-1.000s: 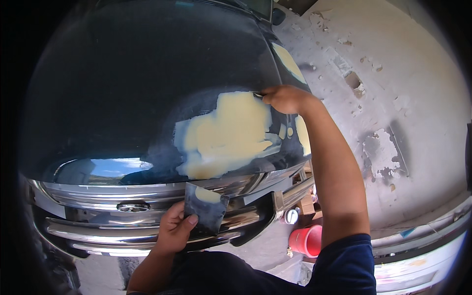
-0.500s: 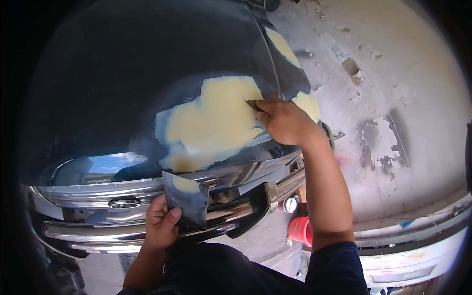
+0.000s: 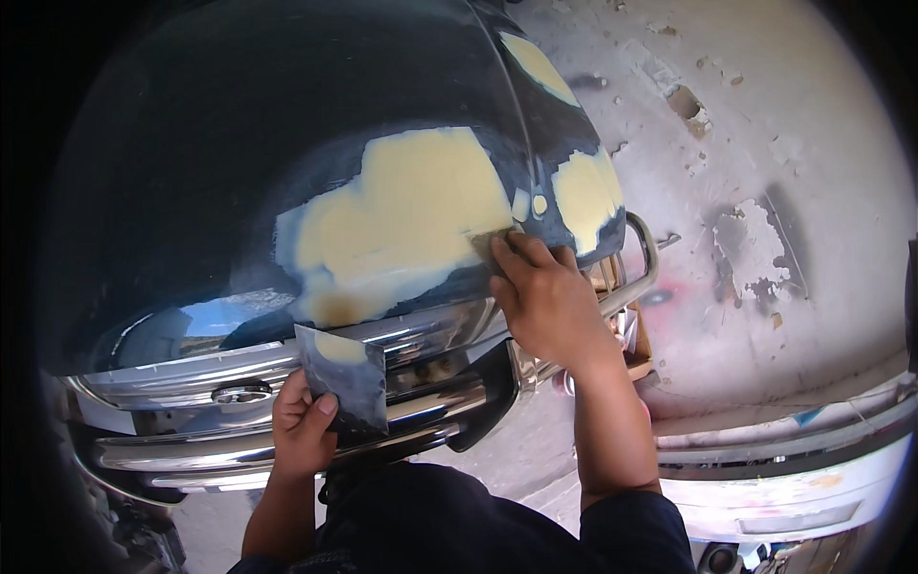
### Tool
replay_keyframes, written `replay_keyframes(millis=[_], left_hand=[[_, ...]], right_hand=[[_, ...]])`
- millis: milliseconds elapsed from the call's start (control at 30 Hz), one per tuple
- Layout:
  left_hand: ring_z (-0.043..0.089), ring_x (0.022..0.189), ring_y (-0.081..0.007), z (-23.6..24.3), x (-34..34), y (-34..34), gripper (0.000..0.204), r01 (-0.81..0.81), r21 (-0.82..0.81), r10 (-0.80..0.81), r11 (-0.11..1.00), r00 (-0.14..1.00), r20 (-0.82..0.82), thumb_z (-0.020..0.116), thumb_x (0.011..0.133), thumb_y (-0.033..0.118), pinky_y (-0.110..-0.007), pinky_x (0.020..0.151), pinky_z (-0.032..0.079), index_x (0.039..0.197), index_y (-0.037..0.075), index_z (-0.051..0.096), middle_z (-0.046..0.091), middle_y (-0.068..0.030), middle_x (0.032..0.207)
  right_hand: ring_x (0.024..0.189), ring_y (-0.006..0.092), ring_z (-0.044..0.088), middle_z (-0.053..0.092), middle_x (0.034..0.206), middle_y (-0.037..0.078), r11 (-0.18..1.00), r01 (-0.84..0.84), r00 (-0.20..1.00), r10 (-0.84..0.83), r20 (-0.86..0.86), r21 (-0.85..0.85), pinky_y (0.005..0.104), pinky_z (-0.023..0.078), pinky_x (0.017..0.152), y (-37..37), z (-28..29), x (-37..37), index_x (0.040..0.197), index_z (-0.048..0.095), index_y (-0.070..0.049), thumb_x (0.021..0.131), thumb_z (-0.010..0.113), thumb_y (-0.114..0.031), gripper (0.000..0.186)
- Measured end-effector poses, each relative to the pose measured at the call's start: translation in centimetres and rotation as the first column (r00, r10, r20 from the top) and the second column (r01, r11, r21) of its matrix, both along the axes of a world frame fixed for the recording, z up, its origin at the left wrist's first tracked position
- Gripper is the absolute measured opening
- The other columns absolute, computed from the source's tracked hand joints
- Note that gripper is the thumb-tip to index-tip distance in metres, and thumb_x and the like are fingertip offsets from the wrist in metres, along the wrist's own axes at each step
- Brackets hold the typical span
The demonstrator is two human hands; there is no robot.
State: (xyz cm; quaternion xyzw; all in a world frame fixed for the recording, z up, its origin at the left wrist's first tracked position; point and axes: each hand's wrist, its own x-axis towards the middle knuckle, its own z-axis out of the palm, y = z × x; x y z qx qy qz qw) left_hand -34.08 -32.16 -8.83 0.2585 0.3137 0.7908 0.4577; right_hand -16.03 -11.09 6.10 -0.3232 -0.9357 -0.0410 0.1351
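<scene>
Head view: a dark vehicle hood (image 3: 239, 172) fills the upper left, seen from above the front end, with the person's two forearms coming up from the lower edge.
Right hand: the right hand (image 3: 547, 301) lies palm down on the hood's front edge, fingers (image 3: 521, 253) closed flat over a small thin spreader (image 3: 490, 245), pressing it against the paintwork.
Spreader place: it sits at the lower right edge of the large pale yellow filler patch (image 3: 402, 215), only its top corner showing past the fingertips.
Left hand: the left hand (image 3: 304, 426) grips a dark flat mixing board (image 3: 342, 375) from below, thumb across its face, held upright in front of the chrome grille (image 3: 239, 402).
Board: a smear of the same yellow filler sits on its upper part.
Second patch: a smaller yellow filler area (image 3: 585, 191) lies on the hood's right side, just beyond a body crease, apart from the large one.
Surroundings: a stained, chipped concrete floor (image 3: 765, 191) lies to the right; a light bumper part (image 3: 794, 469) rests on it at lower right.
</scene>
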Motion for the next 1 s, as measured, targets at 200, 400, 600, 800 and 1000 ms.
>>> replay_keyframes(millis=[200, 400, 600, 800, 1000], left_hand=[[0.057, 0.107, -0.0168, 0.0, -0.1, 0.1, 0.038, 0.008, -0.010, -0.008, 1.000, 1.000, -0.016, 0.054, 0.090, 0.003, -0.029, 0.095, 0.041, 0.127, -0.005, 0.048, 0.062, -0.0117, 0.116], [0.057, 0.107, -0.0164, 0.6, 0.0, 0.0, 0.038, 0.007, 0.006, -0.007, 1.000, 1.000, 0.011, 0.054, 0.090, 0.002, -0.029, 0.095, 0.041, 0.126, -0.005, 0.048, 0.062, -0.0116, 0.115], [0.056, 0.109, -0.0171, -0.6, -0.2, 0.1, 0.038, 0.047, 0.042, -0.048, 0.998, 0.999, 0.022, 0.056, 0.089, 0.000, -0.031, 0.096, 0.040, 0.126, -0.005, 0.048, 0.061, -0.0121, 0.117], [0.056, 0.110, -0.0174, -0.1, -0.2, -0.1, 0.037, 0.056, 0.086, -0.056, 0.995, 0.998, -0.003, 0.055, 0.090, -0.001, -0.031, 0.098, 0.040, 0.126, -0.005, 0.048, 0.061, -0.0120, 0.117], [0.056, 0.110, -0.0179, -0.4, -0.2, -0.2, 0.037, 0.051, 0.092, -0.050, 0.994, 0.999, -0.011, 0.054, 0.090, -0.001, -0.032, 0.098, 0.040, 0.127, -0.005, 0.048, 0.061, -0.0126, 0.117]], right_hand=[[0.097, 0.0409, 0.055, 0.057, 0.123, 0.014, 0.996, 0.080, 0.997, -0.080, 0.015, 0.038, 0.0453, 0.047, 0.086, -2.1, -0.6, 0.8, 0.121, 0.059, -0.006, 0.086, 0.059, -0.020, 0.038], [0.101, 0.0383, 0.055, 0.057, 0.125, 0.008, 0.998, 0.058, 0.997, -0.059, -0.051, -0.023, 0.0525, 0.047, 0.084, 0.7, 3.5, 0.2, 0.120, 0.061, -0.009, 0.086, 0.054, -0.022, 0.037], [0.115, 0.0368, 0.053, 0.056, 0.128, 0.014, 0.988, 0.076, 0.970, -0.041, 0.239, -0.137, 0.0427, 0.042, 0.098, 11.9, 5.6, -6.3, 0.123, 0.059, -0.010, 0.091, 0.042, -0.030, 0.042], [0.119, 0.0338, 0.051, 0.054, 0.131, 0.016, 0.946, 0.222, 0.896, -0.103, 0.432, -0.235, 0.0390, 0.041, 0.099, 11.3, 7.6, -12.2, 0.122, 0.060, -0.009, 0.090, 0.038, -0.027, 0.043], [0.109, 0.0350, 0.055, 0.058, 0.118, 0.019, 0.985, 0.024, 0.930, 0.040, 0.364, -0.169, 0.0406, 0.041, 0.095, 8.2, 5.0, -9.1, 0.120, 0.059, -0.002, 0.092, 0.044, -0.026, 0.040]])
